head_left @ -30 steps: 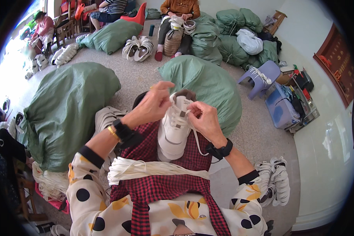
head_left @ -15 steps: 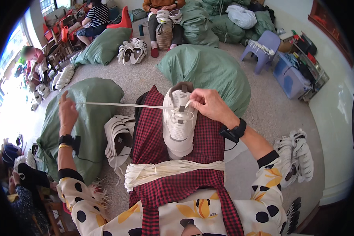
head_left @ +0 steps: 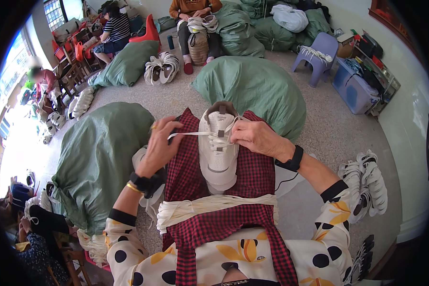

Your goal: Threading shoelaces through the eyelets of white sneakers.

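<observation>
A white sneaker [head_left: 218, 159] rests on my lap over the red-and-black checked apron [head_left: 186, 167], its heel pointing away from me. A flat white shoelace [head_left: 191, 134] runs from its eyelets out to the left. My left hand [head_left: 159, 145] pinches that lace beside the shoe. On the shoe's right edge, my right hand [head_left: 258, 138] is closed on the lace near the upper eyelets; its fingertips partly hide the lace there. A thick bundle of white laces [head_left: 219, 205] lies across my lap, nearer to me than the toe.
Large green sacks [head_left: 102, 157] stand ahead and to the left. Nested white shoes [head_left: 364, 186] lie on the floor at right. A purple stool [head_left: 315, 55] holds laces, next to a blue plastic bin [head_left: 352, 88]. Other people sit farther back and at lower left.
My left hand has come in from far left toward the shoe, and the lace stretch between them is much shorter. My right hand stays by the eyelets.
</observation>
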{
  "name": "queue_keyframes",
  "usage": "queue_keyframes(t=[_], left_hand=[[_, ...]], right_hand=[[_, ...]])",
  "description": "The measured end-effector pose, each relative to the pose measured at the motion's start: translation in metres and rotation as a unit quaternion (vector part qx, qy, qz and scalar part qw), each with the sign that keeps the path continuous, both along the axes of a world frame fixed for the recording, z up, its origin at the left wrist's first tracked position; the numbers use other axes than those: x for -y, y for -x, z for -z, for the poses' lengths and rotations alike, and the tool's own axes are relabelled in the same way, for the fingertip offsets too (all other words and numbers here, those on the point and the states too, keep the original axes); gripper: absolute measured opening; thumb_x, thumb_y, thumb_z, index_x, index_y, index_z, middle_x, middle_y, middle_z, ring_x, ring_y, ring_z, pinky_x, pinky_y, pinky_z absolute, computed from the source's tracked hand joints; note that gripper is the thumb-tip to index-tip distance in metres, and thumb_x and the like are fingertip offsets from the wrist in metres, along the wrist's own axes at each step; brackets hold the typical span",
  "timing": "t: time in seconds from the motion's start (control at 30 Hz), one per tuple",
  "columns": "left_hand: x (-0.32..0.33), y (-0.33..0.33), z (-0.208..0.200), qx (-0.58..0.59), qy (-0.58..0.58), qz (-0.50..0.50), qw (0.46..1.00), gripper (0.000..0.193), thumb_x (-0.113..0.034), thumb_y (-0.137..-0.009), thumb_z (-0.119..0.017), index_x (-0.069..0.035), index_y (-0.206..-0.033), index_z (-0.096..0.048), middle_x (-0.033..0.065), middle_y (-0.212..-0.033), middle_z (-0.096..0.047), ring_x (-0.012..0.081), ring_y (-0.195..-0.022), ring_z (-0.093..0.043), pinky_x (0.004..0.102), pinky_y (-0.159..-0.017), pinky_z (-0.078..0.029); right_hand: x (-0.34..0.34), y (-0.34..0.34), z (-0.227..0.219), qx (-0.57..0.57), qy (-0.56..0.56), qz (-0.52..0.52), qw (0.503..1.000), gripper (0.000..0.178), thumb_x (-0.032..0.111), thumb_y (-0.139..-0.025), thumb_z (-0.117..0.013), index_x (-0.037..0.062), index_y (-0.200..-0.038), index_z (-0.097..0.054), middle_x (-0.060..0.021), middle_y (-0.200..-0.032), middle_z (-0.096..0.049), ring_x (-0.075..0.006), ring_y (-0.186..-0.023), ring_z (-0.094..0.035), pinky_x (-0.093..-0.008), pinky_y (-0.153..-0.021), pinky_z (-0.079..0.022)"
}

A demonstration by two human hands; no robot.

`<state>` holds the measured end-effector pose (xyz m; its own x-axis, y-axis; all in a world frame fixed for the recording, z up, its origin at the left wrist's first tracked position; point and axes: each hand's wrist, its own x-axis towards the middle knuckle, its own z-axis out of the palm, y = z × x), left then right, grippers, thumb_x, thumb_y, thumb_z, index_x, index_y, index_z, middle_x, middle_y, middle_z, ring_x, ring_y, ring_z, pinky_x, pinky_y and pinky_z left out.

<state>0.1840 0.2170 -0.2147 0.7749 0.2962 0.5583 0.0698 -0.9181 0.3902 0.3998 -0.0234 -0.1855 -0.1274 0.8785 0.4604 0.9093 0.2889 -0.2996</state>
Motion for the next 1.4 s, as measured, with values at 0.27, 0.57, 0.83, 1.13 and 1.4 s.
queue_keyframes(t=[0.27,0.57,0.83,1.13,1.4], left_hand=[[0.033,-0.035,-0.013,-0.017,0.054,0.113,0.992,0.024,-0.01,-0.082,-0.069,-0.003,-0.103,-0.06,0.0134,-0.104,-0.064,0.0315,-0.097,-0.06,0.0429,-0.088,-0.043],[0.033,-0.03,-0.018,0.002,0.038,0.139,0.99,0.025,-0.01,-0.083,-0.07,-0.002,-0.104,-0.061,0.0141,-0.097,-0.065,0.0326,-0.094,-0.06,0.0418,-0.087,-0.044],[0.035,-0.027,-0.019,-0.021,0.058,0.133,0.989,0.022,-0.009,-0.083,-0.069,-0.002,-0.103,-0.063,0.0145,-0.099,-0.065,0.0335,-0.097,-0.06,0.0416,-0.09,-0.045],[0.036,-0.026,-0.022,-0.033,0.046,0.135,0.989,0.023,-0.006,-0.081,-0.069,-0.001,-0.102,-0.062,0.0158,-0.096,-0.065,0.0354,-0.099,-0.06,0.0431,-0.09,-0.046],[0.037,-0.027,-0.023,-0.054,0.034,0.114,0.991,0.024,-0.005,-0.082,-0.071,0.0,-0.103,-0.063,0.0143,-0.101,-0.067,0.0307,-0.099,-0.063,0.0386,-0.092,-0.047]], right_hand=[[0.007,0.004,-0.01,-0.086,0.105,-0.061,0.989,0.008,0.009,-0.079,-0.071,0.0041,-0.084,-0.066,-0.0063,-0.089,-0.061,-0.0264,-0.084,-0.062,-0.0379,-0.074,-0.053],[-0.01,0.016,-0.004,0.094,-0.135,-0.018,0.986,0.014,0.003,-0.077,-0.063,0.0054,-0.091,-0.058,-0.0086,-0.082,-0.055,-0.0258,-0.073,-0.057,-0.0377,-0.065,-0.053],[0.02,-0.008,-0.016,-0.022,-0.041,0.099,0.994,0.028,-0.004,-0.077,-0.061,0.0039,-0.104,-0.059,-0.0079,-0.084,-0.057,-0.027,-0.074,-0.063,-0.0383,-0.063,-0.052],[-0.011,-0.009,-0.012,0.12,0.0,-0.086,0.989,0.01,0.008,-0.086,-0.059,0.0065,-0.092,-0.067,-0.0071,-0.088,-0.059,-0.0277,-0.081,-0.068,-0.0379,-0.07,-0.056],[-0.011,-0.007,-0.012,0.156,-0.022,-0.093,0.983,0.008,0.008,-0.082,-0.063,0.0029,-0.086,-0.058,-0.0091,-0.087,-0.058,-0.0296,-0.079,-0.066,-0.0399,-0.067,-0.055]])
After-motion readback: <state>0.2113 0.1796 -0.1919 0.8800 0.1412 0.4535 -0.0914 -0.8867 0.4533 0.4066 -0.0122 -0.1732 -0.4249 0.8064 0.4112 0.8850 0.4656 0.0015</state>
